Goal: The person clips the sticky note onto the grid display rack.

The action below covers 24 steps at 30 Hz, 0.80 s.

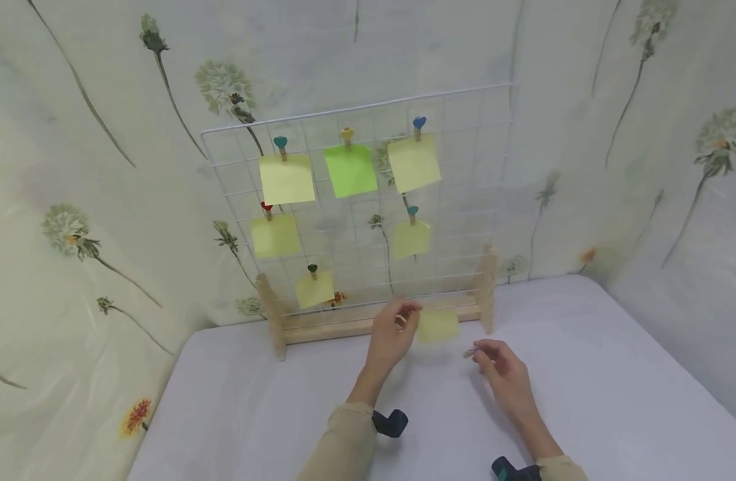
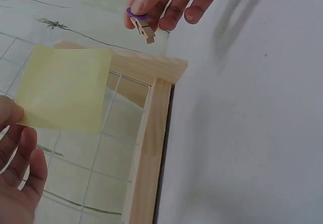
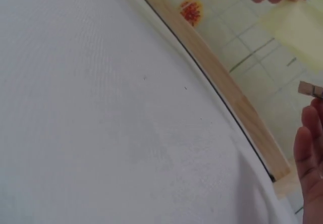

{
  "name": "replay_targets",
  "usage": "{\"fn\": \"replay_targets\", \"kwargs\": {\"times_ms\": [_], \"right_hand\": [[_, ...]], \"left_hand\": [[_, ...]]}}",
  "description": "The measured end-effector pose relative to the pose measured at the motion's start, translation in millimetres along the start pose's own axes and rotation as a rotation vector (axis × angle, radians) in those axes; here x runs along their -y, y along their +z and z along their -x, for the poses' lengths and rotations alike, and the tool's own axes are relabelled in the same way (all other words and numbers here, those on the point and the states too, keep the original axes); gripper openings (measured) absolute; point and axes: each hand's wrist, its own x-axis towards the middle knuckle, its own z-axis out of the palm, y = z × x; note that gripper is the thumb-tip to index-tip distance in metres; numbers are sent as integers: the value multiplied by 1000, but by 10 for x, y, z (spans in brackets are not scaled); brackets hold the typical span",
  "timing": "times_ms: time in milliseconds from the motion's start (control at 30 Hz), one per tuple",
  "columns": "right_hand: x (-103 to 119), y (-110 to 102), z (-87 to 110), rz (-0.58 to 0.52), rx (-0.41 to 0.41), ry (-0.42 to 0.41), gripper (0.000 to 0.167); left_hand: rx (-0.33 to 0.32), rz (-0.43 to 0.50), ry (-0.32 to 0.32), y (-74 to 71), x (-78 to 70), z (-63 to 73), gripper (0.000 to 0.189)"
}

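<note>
My left hand [image 1: 392, 334] pinches a pale yellow paper note [image 1: 438, 325] by its left edge, thumb in front, just before the bottom of a white wire grid rack. In the left wrist view the note [image 2: 65, 90] is flat and blank. To its right, my right hand [image 1: 506, 374] holds a small wooden clothespin [image 2: 144, 28] between thumb and fingertips, by its purple top. The clothespin's wooden tip points toward the rack, apart from the note. In the right wrist view only part of the right hand [image 3: 313, 153] and the clothespin's tip [image 3: 305, 88] show.
The rack stands in a wooden base [image 1: 328, 331] on a white-covered table [image 1: 236, 401]. Clipped on it with heart-topped clothespins are a green note [image 1: 351, 172] and several yellow notes, one at upper right [image 1: 415, 162]. A flower-patterned curtain [image 1: 121, 80] hangs behind.
</note>
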Motion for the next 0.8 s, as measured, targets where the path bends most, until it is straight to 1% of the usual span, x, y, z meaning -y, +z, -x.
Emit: {"fn": "replay_targets", "kwargs": {"times_ms": [67, 133, 167, 333, 400, 533, 633, 800], "right_hand": [[108, -29, -9, -6, -14, -22, 21], [151, -66, -27, -2, -23, -60, 20], [208, -86, -33, 1, -24, -69, 21], [328, -213, -121, 43, -34, -162, 23], [381, -269, -170, 65, -41, -195, 23], [474, -359, -255, 38, -42, -242, 23], [540, -389, -291, 27, -36, -263, 23], [655, -423, -349, 59, -44, -299, 23]], "left_hand": [[1, -8, -4, -3, -71, -69, 12], [-1, -24, 10, -9, -129, -144, 12], [-6, -27, 30, -14, -157, -183, 12], [-33, -75, 137, -42, -298, -377, 12], [-40, -76, 176, -53, -359, -454, 12], [-48, -109, 240, -63, -468, -591, 12], [-47, -154, 261, -65, -524, -673, 11], [-28, -217, 263, -48, -601, -774, 11]]}}
